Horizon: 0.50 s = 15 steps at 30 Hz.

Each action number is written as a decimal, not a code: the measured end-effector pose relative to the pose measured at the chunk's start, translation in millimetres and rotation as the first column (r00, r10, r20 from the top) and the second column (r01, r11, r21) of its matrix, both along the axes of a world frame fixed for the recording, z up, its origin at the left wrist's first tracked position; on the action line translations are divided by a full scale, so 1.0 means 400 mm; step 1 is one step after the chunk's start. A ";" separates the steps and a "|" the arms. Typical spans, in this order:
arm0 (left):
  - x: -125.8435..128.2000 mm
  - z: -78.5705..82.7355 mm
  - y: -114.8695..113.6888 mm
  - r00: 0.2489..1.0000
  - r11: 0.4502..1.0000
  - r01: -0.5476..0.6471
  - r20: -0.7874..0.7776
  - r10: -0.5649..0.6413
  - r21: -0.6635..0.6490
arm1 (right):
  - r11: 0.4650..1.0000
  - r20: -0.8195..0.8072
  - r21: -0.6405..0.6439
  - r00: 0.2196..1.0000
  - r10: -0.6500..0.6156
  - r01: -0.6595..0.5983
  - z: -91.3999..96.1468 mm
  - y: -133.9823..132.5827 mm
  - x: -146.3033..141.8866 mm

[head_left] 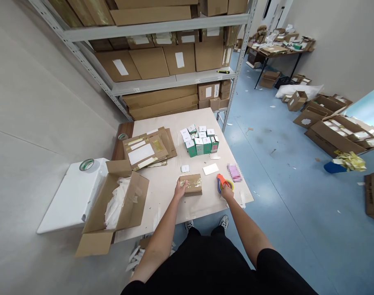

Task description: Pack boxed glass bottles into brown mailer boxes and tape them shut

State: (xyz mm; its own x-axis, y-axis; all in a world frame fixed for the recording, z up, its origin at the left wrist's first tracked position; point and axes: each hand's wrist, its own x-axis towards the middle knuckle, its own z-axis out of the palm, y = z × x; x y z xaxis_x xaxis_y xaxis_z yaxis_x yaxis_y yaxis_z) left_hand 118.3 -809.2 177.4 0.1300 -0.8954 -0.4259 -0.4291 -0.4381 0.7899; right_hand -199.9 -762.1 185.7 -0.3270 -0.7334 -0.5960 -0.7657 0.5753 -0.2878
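Observation:
My left hand [180,189] grips the left end of a small cardboard box [193,186], its thumb on top. Shiny clear tape runs across the box's upper face, and the box rests on the pale table. In my right hand [226,191] is an orange tape dispenser [220,178], with blue and yellow round parts showing around the fingers; these may be tape rolls. A small white card [185,168] and a white slip of paper [210,169] lie just beyond the box. To the right is a pink pixelated item [234,172].
Several green-and-white boxes [202,141] are grouped at the table's back right. Flattened cardboard [162,143] is piled at left. An open carton [134,200] holds white plastic. A shelf rack [174,80] with boxes stands behind; more cartons [322,131] sit on the blue floor.

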 end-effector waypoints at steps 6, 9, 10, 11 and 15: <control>-0.009 0.014 0.003 0.997 0.999 -0.044 -0.069 0.045 0.008 | 0.955 0.225 -0.291 0.974 0.004 0.063 0.053 -0.037 0.175; -0.010 0.022 0.004 0.994 0.998 -0.062 -0.091 0.062 -0.004 | 0.938 0.486 -0.342 0.866 0.117 0.065 0.072 -0.036 0.267; -0.009 0.025 0.004 0.994 0.998 -0.057 -0.096 0.055 -0.010 | 0.939 0.540 -0.338 0.830 0.139 0.063 0.076 -0.034 0.287; -0.006 0.029 0.003 0.994 0.999 -0.047 -0.101 0.045 -0.015 | 0.943 0.566 -0.328 0.811 0.146 0.060 0.079 -0.032 0.301; 0.015 0.042 -0.007 0.993 1.000 -0.001 -0.122 -0.001 -0.015 | 0.950 0.607 -0.290 0.790 0.089 0.117 0.090 -0.041 0.300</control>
